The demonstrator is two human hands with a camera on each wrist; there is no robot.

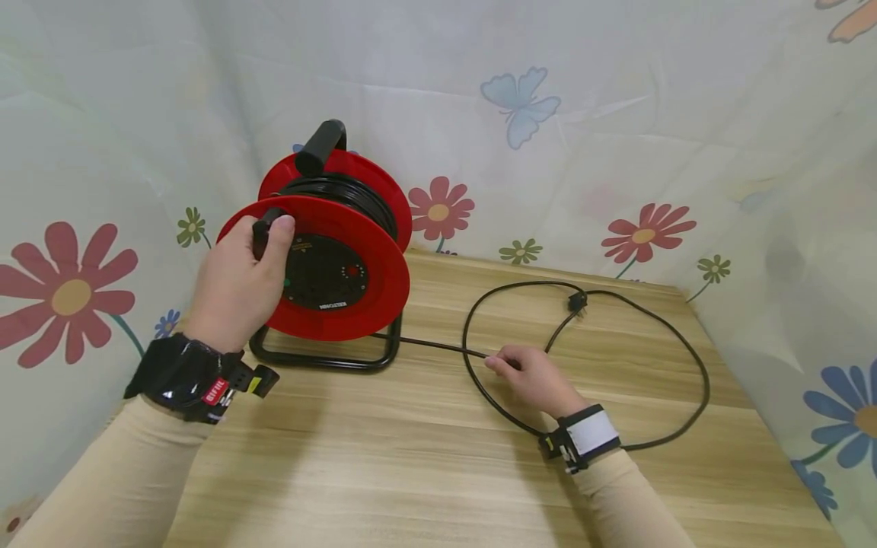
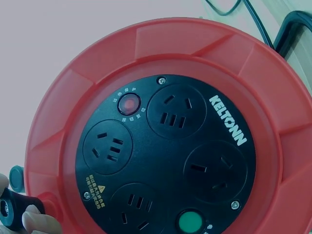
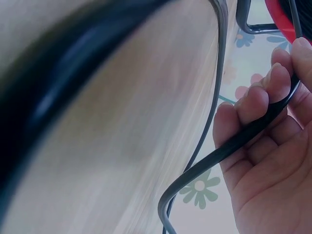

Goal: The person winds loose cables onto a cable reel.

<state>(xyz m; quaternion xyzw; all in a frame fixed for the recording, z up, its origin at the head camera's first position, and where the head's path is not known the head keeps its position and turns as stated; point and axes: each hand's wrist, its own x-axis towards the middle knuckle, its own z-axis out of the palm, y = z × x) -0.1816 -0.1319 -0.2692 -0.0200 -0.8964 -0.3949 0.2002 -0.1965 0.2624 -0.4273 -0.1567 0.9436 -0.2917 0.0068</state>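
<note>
A red cable reel (image 1: 380, 293) stands on its black tube frame at the left of the table, with black cable wound between its flanges. My left hand (image 1: 243, 278) grips the small black crank knob (image 2: 22, 210) on the reel's front flange. The left wrist view shows the black socket panel (image 2: 165, 146), with a red button and a green one. My right hand (image 1: 537, 378) holds the black cable (image 1: 432, 344) between thumb and curled fingers, to the right of the reel. In the right wrist view the cable (image 3: 239, 139) runs across the palm.
Loose cable lies in wide loops (image 1: 702, 380) on the right of the wooden table (image 1: 356, 457), with a black plug (image 1: 577, 302) near the back. A flower-printed curtain (image 1: 582, 167) hangs behind and at both sides. The reel's black carrying handle (image 1: 318, 148) rises on top.
</note>
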